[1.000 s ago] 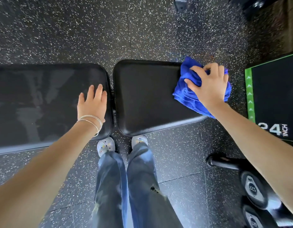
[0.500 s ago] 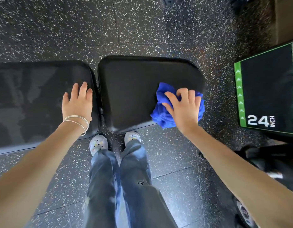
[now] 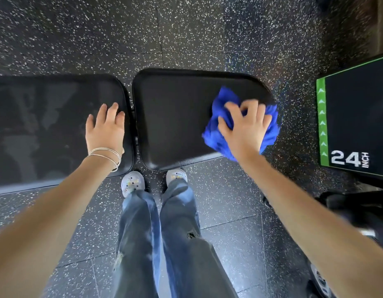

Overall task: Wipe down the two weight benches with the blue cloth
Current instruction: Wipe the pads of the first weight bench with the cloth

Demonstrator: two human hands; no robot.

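**Blue cloth at the right end of the short bench pad**

Black rubber floor flecked with white runs under everything. At far left lies the long bench pad, glossy black, with pale reflections on its surface. The left hand rests flat on its right end, fingers straight and together, holding nothing; thin silver bracelets circle the wrist.

Just beside it, across a narrow gap, is the short bench pad, matte black with rounded corners. Below the gap stand two pale shoes and blue jeans.

On the right end of the short pad sits the bunched blue cloth, part of it spilling past the pad's edge. The right hand presses down on it with fingers curled into the fabric, gripping it; the fingers are smeared by motion.

At far right is a black box with a green stripe of white arrows and the white writing "24 INCH". Below it lie dark, blurred shapes that cannot be made out.

A second ago the cloth hung over the pad's far right corner. Half a second ago it was down at the near edge. It has since gone back up and rightward along the end. The left hand has stayed in its spot throughout.
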